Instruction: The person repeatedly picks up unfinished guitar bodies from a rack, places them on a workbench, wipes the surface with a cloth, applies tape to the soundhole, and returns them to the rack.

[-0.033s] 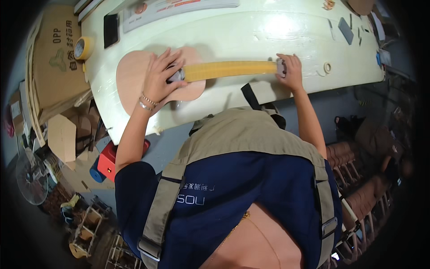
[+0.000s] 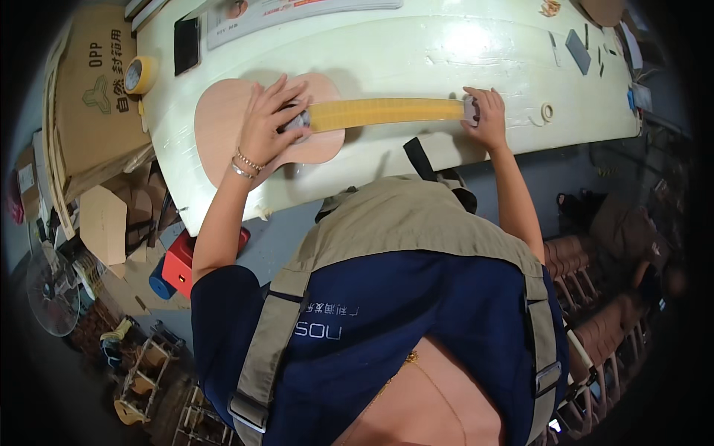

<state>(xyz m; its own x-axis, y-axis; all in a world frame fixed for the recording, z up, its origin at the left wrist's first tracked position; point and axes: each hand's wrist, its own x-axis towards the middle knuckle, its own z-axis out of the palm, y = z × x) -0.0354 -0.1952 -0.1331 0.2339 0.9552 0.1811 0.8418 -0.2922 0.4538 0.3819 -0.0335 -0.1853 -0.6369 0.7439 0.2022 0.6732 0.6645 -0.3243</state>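
A small, ukulele-like guitar lies face up on the pale table, its bare pinkish wood body at the left. Yellow strips, apparently masking tape, cover the neck's face, which points right. My left hand rests on the body with fingers spread, beside the neck's inner end. A greyish patch shows near its fingertips; what it is I cannot make out. At the neck's far right end, my right hand has its fingers curled round the pale headstock.
A yellow tape roll, a dark phone-like slab and a printed sheet stack lie at the back left of the table. Right of my right hand is a small tape roll. A grey block lies farther right.
The whole view has shifted very slightly. Both hands keep their places on the guitar.
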